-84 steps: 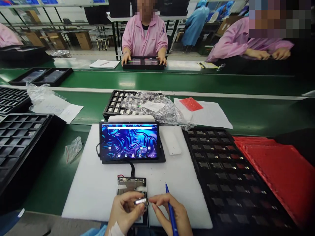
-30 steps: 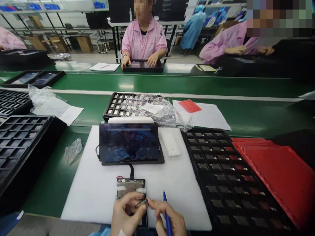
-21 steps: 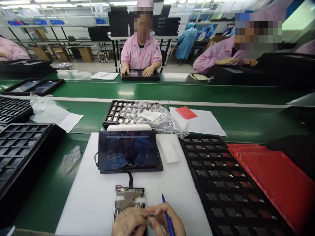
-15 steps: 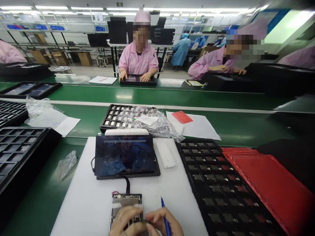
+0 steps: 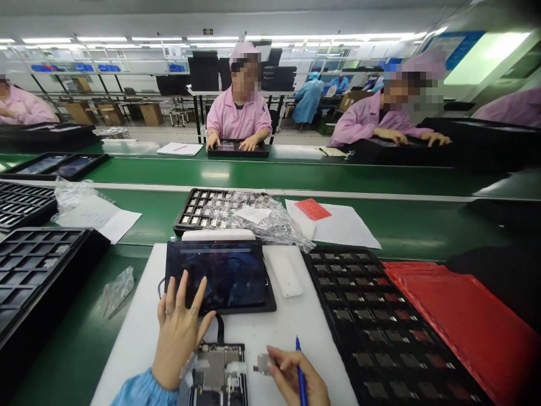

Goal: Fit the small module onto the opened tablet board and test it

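Observation:
My left hand is open, its fingers spread and reaching onto the lower left of a dimmed tablet that stands on a white foam pad. A black cable runs from the tablet down to an exposed circuit board at the pad's near edge. My right hand pinches a small grey metal module just right of the board, and a blue pen is tucked between its fingers.
A black tray of small parts lies right of the pad, with red sheets beyond it. Empty black trays sit left. A bagged tray and papers lie behind. Across the green conveyor, people in pink coats work.
My left hand let go of the module and rose to the tablet with its fingers spread. My right hand keeps the module, now beside the board. The tablet screen went dim. The view tilted upward.

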Action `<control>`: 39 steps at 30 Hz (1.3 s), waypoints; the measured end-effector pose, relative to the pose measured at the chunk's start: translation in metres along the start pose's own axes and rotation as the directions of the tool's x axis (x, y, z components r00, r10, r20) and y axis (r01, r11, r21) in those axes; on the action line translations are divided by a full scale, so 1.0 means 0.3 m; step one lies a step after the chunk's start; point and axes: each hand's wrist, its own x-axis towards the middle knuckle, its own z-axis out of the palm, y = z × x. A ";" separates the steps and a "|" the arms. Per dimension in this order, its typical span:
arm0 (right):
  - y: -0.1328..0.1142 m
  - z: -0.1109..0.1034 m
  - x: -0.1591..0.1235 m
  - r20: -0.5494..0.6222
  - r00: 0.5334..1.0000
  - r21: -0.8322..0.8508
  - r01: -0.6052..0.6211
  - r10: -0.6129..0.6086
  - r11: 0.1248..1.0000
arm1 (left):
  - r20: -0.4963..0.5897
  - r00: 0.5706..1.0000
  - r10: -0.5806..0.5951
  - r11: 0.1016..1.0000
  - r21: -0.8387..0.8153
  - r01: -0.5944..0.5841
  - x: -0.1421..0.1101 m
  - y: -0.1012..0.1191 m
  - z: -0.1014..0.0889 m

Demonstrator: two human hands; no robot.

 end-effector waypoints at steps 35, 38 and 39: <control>0.024 0.030 0.010 0.208 0.955 -0.317 0.270 -0.211 0.909 | 0.213 0.941 0.262 0.707 -0.706 -0.038 -0.159 0.120 -0.046; 0.024 0.029 0.010 0.216 0.953 -0.339 0.276 -0.211 0.899 | 0.215 0.940 0.263 0.707 -0.706 -0.036 -0.164 0.120 -0.045; 0.023 0.029 0.010 0.219 0.952 -0.346 0.281 -0.214 0.895 | 0.213 0.941 0.265 0.704 -0.709 -0.038 -0.166 0.120 -0.045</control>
